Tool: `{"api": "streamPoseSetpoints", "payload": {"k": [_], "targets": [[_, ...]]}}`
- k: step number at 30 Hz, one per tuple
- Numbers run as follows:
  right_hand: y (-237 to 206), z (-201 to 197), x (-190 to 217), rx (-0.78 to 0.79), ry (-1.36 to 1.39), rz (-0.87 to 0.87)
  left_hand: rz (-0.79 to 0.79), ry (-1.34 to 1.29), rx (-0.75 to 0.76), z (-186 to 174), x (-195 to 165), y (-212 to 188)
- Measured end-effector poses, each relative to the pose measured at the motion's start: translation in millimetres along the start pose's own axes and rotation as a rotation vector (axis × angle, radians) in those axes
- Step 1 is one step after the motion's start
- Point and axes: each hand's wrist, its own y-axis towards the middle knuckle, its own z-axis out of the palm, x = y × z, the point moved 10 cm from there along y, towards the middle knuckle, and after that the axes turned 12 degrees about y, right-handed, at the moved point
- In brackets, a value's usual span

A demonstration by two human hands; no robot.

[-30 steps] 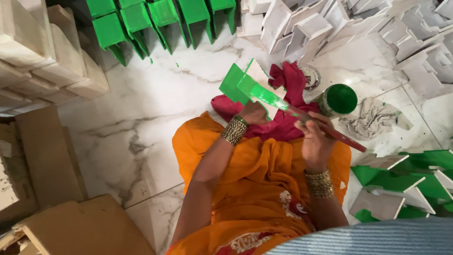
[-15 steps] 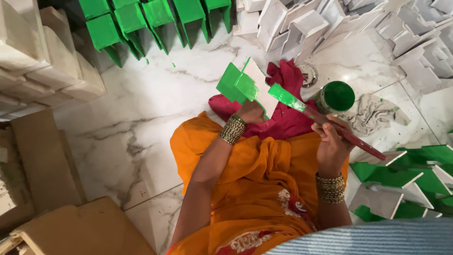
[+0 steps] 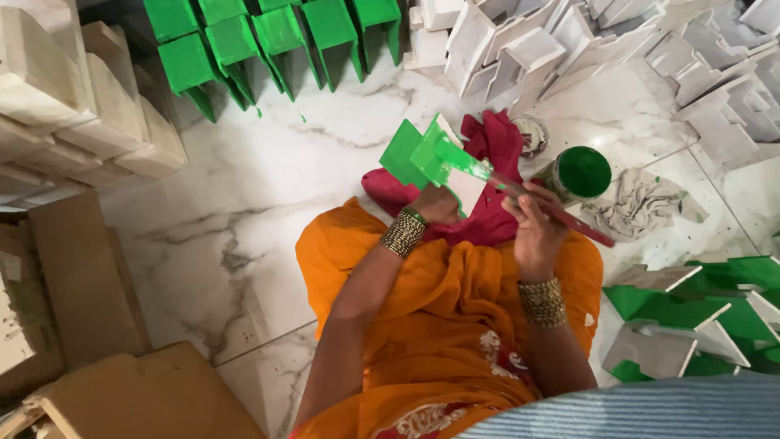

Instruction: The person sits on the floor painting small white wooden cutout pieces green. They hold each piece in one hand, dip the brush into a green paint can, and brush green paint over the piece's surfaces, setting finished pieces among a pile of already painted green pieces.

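My left hand [image 3: 437,203] grips a small folded bracket-shaped piece [image 3: 418,154], mostly green with a bare white face, held over my lap. My right hand [image 3: 532,223] is closed on a paintbrush [image 3: 561,215] with a dark red handle. Its green-loaded bristles lie on the top of the piece. A crumpled red cloth [image 3: 487,175] sits on my orange-draped knees under both hands. An open can of green paint [image 3: 581,172] stands on the floor just right of the brush.
Painted green pieces [image 3: 268,36] stand in a row at the back. White unpainted pieces [image 3: 585,45] are piled at the back right, green and white ones [image 3: 699,313] at my right. A grey rag [image 3: 642,203], the can's lid [image 3: 532,134], cardboard boxes [image 3: 81,284] and stacked blocks [image 3: 65,97] on the left.
The brush has swept back left across the piece, and my right hand moved up and left with it. My left hand keeps the piece nearly still.
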Motion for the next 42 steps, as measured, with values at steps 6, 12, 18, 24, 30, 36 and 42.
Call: {"api": "streamPoseSetpoints", "payload": {"k": [6,12,18,24,30,36,42], "targets": [[-15,-18,37,-0.064,-0.019,-0.066,-0.058,0.004,0.147,26,15,0],[4,7,16,-0.022,0.080,-0.061,-0.033,0.089,0.172,38,9,-10],[0,-2,2,-0.066,0.032,-0.014,-0.006,0.077,-0.062,8,3,-10],[-9,-12,35,-0.096,-0.002,-0.083,-0.046,-0.018,0.040,18,13,-9],[2,19,10,-0.027,0.069,-0.053,-0.043,0.007,0.126,32,11,-15],[-10,-1,11,-0.081,-0.044,-0.045,-0.094,0.022,0.190,36,16,-18],[-28,-27,54,-0.110,-0.087,-0.117,-0.059,-0.032,-0.043,6,13,-11]]}}
